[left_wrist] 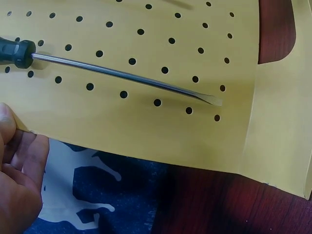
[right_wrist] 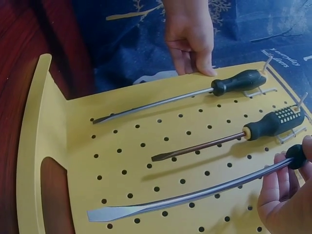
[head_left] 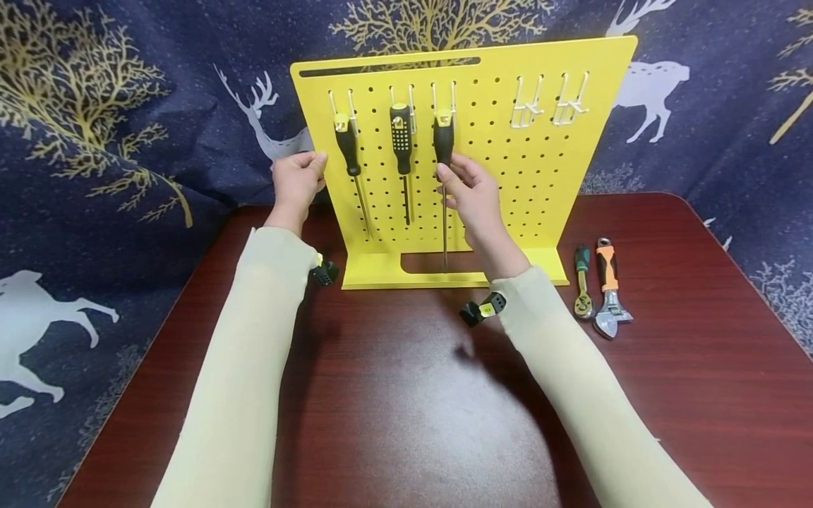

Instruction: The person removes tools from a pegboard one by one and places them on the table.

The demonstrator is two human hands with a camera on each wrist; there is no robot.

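Note:
A yellow pegboard (head_left: 571, 53) stands upright on the table. My left hand (head_left: 297, 183) pinches its left edge, thumb in front and fingers behind in the left wrist view. My right hand (head_left: 473, 194) holds the long flat-blade screwdriver (right_wrist: 190, 196) just below its black handle; the handle's top is at the third hook from the left. Two more screwdrivers hang to the left of it: one with a checkered handle (head_left: 401, 137) in the middle and one with a plain black handle (head_left: 347, 144) nearest my left hand.
Two white double hooks (head_left: 524, 106) on the board's right side carry nothing. On the table (head_left: 394, 395), right of the board, lie a green-handled ratchet wrench (head_left: 582, 282) and an orange-handled adjustable wrench (head_left: 607, 286). A patterned blue cloth (head_left: 209, 42) hangs behind.

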